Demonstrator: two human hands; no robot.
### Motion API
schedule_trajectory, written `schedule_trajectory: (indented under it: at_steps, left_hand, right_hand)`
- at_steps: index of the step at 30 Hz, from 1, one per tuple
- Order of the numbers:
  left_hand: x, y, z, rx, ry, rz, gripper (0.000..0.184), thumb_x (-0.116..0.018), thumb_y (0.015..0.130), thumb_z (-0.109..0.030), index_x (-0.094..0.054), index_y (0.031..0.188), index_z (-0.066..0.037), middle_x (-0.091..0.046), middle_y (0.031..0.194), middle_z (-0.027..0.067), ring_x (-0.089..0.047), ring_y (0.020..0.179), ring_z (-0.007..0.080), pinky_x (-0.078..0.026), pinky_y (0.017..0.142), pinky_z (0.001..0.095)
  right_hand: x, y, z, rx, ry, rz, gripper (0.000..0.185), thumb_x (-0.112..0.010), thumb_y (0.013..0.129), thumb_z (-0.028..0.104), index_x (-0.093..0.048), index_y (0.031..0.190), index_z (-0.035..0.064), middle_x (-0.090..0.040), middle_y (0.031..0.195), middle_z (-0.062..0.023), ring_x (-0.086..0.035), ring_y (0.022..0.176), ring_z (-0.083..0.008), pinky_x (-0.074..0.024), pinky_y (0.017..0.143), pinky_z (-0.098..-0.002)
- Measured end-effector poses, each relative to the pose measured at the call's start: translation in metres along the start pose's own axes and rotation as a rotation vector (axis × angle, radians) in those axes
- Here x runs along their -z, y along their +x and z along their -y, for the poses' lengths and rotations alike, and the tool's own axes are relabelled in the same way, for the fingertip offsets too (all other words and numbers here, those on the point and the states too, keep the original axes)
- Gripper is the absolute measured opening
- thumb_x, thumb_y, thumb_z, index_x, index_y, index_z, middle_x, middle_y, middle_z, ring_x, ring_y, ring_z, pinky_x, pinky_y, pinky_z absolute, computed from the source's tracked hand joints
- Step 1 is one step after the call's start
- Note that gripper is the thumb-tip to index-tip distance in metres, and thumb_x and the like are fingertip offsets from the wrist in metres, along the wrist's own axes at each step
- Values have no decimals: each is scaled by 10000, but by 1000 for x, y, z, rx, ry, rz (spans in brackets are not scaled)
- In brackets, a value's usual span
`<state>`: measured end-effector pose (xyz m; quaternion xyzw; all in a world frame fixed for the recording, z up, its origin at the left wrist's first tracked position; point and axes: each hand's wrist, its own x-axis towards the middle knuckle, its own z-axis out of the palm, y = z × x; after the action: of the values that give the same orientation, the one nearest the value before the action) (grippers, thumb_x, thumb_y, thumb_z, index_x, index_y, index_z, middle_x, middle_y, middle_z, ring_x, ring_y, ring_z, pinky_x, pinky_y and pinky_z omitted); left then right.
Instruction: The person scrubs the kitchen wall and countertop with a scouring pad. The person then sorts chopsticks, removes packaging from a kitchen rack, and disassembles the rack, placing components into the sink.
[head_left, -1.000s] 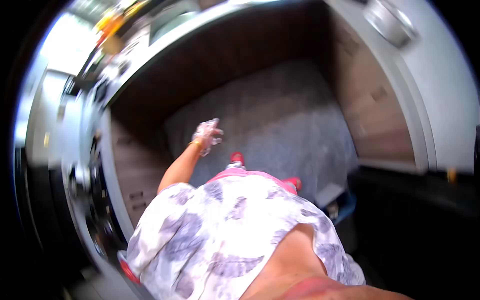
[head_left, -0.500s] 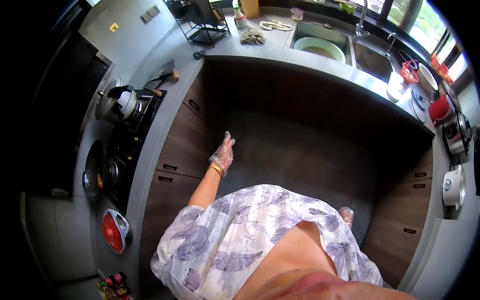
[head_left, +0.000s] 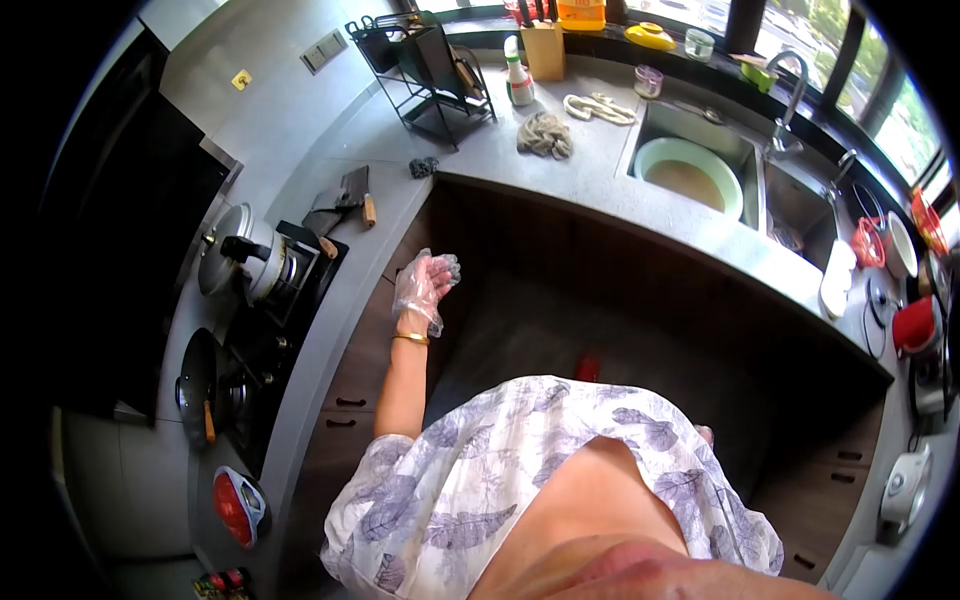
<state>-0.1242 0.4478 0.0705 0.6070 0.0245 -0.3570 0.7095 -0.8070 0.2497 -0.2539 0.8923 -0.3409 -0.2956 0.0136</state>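
Observation:
My left hand, in a clear plastic glove with a gold bracelet at the wrist, is held out in front of the dark wooden cabinets. Its fingers are loosely bent and apart, and no object shows in it. The stone counter curves above and to its left. Nearest on that counter lies a dark scouring pad, with a cleaver to its left. Of my right hand, only a small gloved bit shows beside the shirt; its fingers are hidden.
A pressure cooker and a wok stand at the left stove. The sink holds a pale green basin with cloudy water. A grey rag and spray bottle sit near the black rack.
My view has shifted, showing more of the back counter and windowsill. My left hand has moved up and forward, nearer the counter corner. Less of my right hand shows. A red shoe tip has appeared.

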Motion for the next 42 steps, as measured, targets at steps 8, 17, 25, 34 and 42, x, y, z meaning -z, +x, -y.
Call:
schedule_trajectory:
  at_steps: [8,17,25,34,42]
  left_hand:
    - [-95,51,-108,-309,335,17,227,-569,871,-188,-612,1020,-21,-660,907,47,-598,685,71,-495,557,197]
    - [-99,106,-288,-668,516,11,169,-572,869,-86,-636,997,4,-671,891,57,-576,679,45,-470,561,153]
    - [-90,235,-398,-944,744,-6,231,-618,828,-154,-651,941,44,-670,792,61,-596,646,101,-474,590,233]
    - [-92,388,-359,-1053,642,304,274,-503,891,-209,-640,978,12,-652,844,99,-614,794,156,-492,698,265]
    - [-115,353,-366,-362,-164,201,359,-471,889,-296,-613,1038,-2,-654,891,77,-506,565,57,-392,433,178]
  right_hand:
    - [372,167,-7,60,760,-507,199,-448,807,145,-605,856,32,-617,843,-182,-576,832,-362,-446,772,-448]
    - [719,240,82,754,577,-894,96,-543,796,105,-585,877,75,-584,755,-143,-587,689,-304,-467,605,-386]
    - [961,293,155,946,291,-1318,96,-595,799,113,-622,883,78,-606,694,-95,-602,590,-220,-493,525,-345]
    - [1066,395,214,875,123,-929,266,-502,918,249,-598,1121,106,-641,985,-129,-639,867,-239,-517,795,-336]
    - [1086,382,221,746,63,-718,245,-509,912,274,-617,1093,149,-645,994,-99,-620,899,-232,-484,844,-362]
